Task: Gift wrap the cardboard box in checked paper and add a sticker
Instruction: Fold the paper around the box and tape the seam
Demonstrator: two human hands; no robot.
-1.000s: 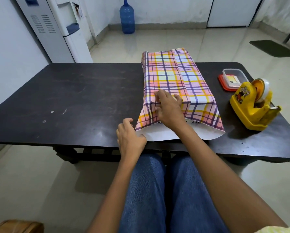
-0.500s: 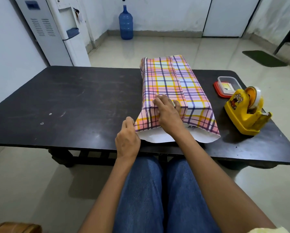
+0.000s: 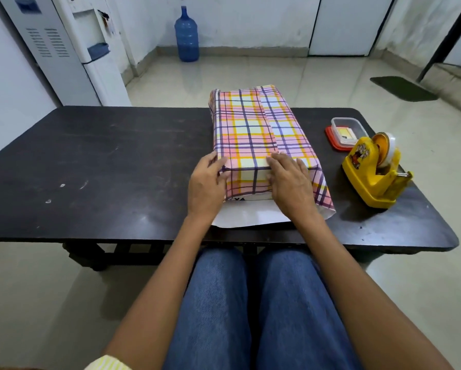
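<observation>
Cardboard box (image 3: 250, 129), covered in checked paper (image 3: 321, 188), lies on the tabletop (image 3: 104, 161), long axis toward 12 o'clock. Left hand (image 3: 206, 186) presses its 9 o'clock side, right hand (image 3: 290, 182) flattens paper over the 6 o'clock end; both grips apart, fingers straight.

Pink, yellow and purple checked paper (image 3: 253, 129), white underside; black table (image 3: 104, 161); yellow tape dispenser (image 3: 370, 177)
</observation>
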